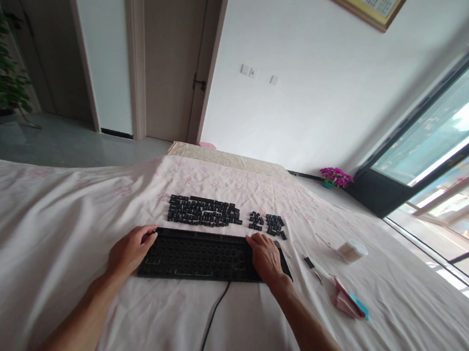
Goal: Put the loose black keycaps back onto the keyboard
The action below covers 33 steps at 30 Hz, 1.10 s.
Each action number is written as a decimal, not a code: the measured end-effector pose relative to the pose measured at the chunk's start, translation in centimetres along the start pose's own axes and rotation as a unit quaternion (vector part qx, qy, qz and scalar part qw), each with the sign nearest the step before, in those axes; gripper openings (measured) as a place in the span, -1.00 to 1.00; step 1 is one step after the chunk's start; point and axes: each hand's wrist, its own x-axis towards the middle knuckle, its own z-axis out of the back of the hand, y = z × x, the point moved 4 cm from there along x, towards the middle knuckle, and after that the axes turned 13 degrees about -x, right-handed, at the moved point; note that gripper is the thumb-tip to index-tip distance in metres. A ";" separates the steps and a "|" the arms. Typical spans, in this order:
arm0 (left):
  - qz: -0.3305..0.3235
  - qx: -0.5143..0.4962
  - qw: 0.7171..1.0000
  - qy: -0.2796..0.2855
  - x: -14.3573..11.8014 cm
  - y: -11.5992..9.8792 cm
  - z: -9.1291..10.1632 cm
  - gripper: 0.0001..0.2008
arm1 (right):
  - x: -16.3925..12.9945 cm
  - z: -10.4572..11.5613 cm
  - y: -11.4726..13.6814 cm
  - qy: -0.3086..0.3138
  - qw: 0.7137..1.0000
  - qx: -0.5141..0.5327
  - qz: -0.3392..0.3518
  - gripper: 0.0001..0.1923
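A black keyboard (201, 256) without its keycaps lies on the pale cloth, with thin wire bars showing among its bare switches. My left hand (132, 248) pinches its far left corner between thumb and fingers. Across the right part of the keyboard lies my right hand (265, 257), its bent fingers at the far edge; whether something small is under them is hidden. Just beyond the keyboard, loose black keycaps are laid out in a large block (203, 211), a small group (256, 221) and another group (274, 224).
A black cable (213, 318) runs toward me from under the keyboard. To the right are a small black-headed tool (309, 262), a round white container (352, 250) and a pink and blue cloth (349, 300). The pale flowered cloth (66, 219) is wrinkled.
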 end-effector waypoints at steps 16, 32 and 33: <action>0.010 0.000 1.000 0.009 0.3 0.5 -0.3 -0.62 | 2.8 -0.1 -5.0 -0.006 0.988 0.122 -0.090 -0.61; 0.015 -0.016 1.000 0.005 0.2 0.6 -0.3 -0.63 | 11.6 -4.6 -9.6 0.012 0.983 0.076 -0.167 -0.67; 0.014 -0.016 1.000 0.006 0.2 0.5 -0.3 -0.63 | 11.6 -4.7 -9.7 0.010 0.983 0.075 -0.168 -0.66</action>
